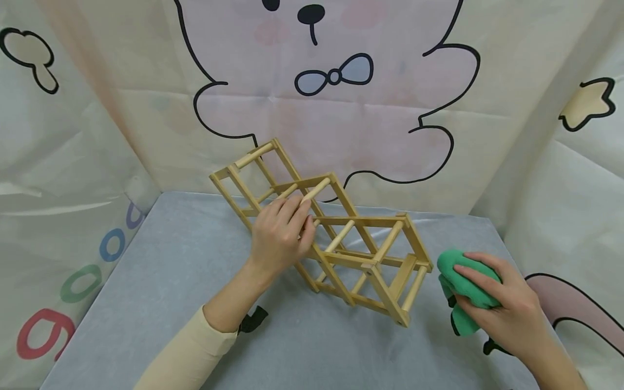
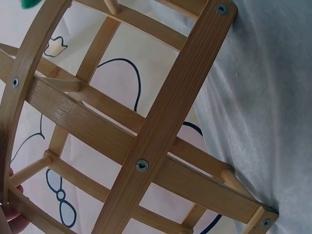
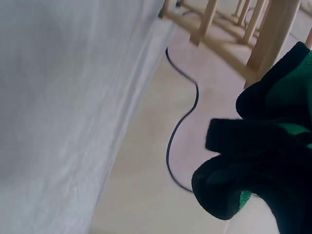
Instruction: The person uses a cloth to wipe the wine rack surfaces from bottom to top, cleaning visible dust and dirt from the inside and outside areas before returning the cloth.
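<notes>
Slantwise, the wooden rack (image 1: pixel 341 221) runs from upper left to lower right.

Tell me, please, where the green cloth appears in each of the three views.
Head: green cloth right of centre, held in the right hand.
Left wrist: only a sliver of green cloth, at the top-left corner.
Right wrist: green cloth, dark-edged, along the right side.
Shared landmark: the wooden rack, visible in all three.
</notes>
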`<state>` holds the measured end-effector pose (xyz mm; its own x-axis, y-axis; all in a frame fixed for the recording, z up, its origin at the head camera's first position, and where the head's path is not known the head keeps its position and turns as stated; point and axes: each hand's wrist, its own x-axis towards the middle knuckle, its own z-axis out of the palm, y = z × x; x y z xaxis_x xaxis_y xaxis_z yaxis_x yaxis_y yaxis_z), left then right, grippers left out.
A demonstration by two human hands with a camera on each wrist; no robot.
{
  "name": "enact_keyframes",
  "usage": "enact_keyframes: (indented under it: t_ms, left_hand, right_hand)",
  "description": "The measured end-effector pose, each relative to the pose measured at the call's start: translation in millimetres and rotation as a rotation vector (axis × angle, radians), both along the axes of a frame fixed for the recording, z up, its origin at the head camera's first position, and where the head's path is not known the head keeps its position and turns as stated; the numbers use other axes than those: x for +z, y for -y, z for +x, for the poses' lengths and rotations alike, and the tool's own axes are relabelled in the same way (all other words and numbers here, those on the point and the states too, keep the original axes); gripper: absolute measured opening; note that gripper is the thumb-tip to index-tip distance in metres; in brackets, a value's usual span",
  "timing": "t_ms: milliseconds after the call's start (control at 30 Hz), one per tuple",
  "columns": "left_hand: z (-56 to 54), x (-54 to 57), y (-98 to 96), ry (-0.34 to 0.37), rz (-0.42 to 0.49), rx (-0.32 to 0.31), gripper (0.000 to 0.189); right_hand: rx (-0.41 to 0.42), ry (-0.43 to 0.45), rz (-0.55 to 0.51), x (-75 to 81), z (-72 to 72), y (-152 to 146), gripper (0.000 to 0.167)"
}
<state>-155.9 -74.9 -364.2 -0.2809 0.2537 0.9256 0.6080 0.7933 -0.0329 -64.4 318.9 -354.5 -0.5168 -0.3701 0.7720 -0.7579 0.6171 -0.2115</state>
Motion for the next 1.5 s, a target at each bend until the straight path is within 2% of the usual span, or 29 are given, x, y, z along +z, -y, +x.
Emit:
enact_keyframes:
  t_ms: [200,300,433,633,800,933,1133,1300,1500]
  left_hand:
    - [0.2,-0.8,1.9,-0.007,0.003,0.000,0.025]
    - [0.0,-1.1,2.7,-0.011,0.013,-0.003,0.024]
    - [-0.1,-2.1,3.2,-0.010,0.015,-0.004,0.024]
    - [0.8,-3.1,3.0,-0.006,0.013,-0.007,0.024]
    - [1.2,-3.6,2.9,-0.013,0.030,-0.008,0.024]
    - [1.1,-3.9,2.7,-0.005,0.031,-0.008,0.025]
    - [0.3,-4.7,1.1,-0.001,0.042,-0.016,0.027]
    - [-0.3,-4.9,-0.3,0.002,0.048,-0.011,0.028]
    - [0.2,-4.4,-0.9,0.015,0.055,-0.007,0.028]
  right_hand:
    - [0.083,-0.007,0.021,-0.8,24.6,25.4,0.051]
    - [0.155,-0.027,0.025,-2.5,31.7,36.4,0.045]
    - [0.211,-0.059,0.052,-5.3,36.4,45.3,0.042]
    - [0.178,-0.024,0.098,-14.2,38.7,42.8,0.044]
    - [0.121,0.057,0.095,-24.6,33.1,34.5,0.048]
    - [0.075,0.094,0.059,-31.3,22.0,26.2,0.053]
    - [0.012,0.139,0.056,-33.5,7.4,9.7,0.056]
    - [0.021,0.152,0.060,-30.5,0.8,4.2,0.054]
    - [0.004,0.152,0.144,-12.3,-5.3,6.4,0.053]
